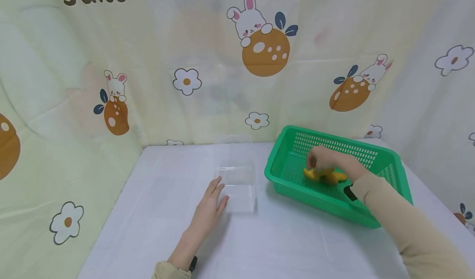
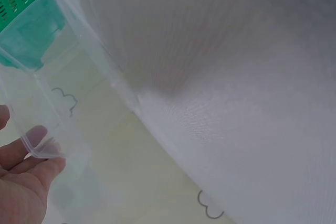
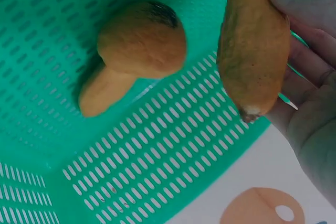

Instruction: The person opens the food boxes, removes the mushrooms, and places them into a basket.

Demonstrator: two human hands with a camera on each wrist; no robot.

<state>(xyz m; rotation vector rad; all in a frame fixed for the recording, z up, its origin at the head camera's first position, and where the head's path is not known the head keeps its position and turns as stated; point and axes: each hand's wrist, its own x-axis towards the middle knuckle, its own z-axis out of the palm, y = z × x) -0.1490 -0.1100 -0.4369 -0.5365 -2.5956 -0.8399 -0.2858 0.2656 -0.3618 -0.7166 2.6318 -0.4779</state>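
Note:
My right hand (image 1: 322,157) reaches into the green basket (image 1: 319,204) and grips a yellow-orange mushroom-shaped piece (image 3: 253,51) with a long, thick body and a brown tip. Thumb and fingers lie on opposite sides of it in the right wrist view. Another mushroom-shaped piece (image 3: 143,45), with a rounded head, a dark patch and a short stalk, lies in the basket beside it. My left hand (image 1: 208,209) rests at the left side of a clear plastic box (image 1: 240,209), its fingers extended along the wall. The box's transparent lid (image 1: 233,151) stands open at the back.
The box and basket share a white-covered table (image 1: 159,188), the basket to the right of the box. A patterned cloth (image 1: 208,118) with rabbits and flowers hangs behind the table and along its sides.

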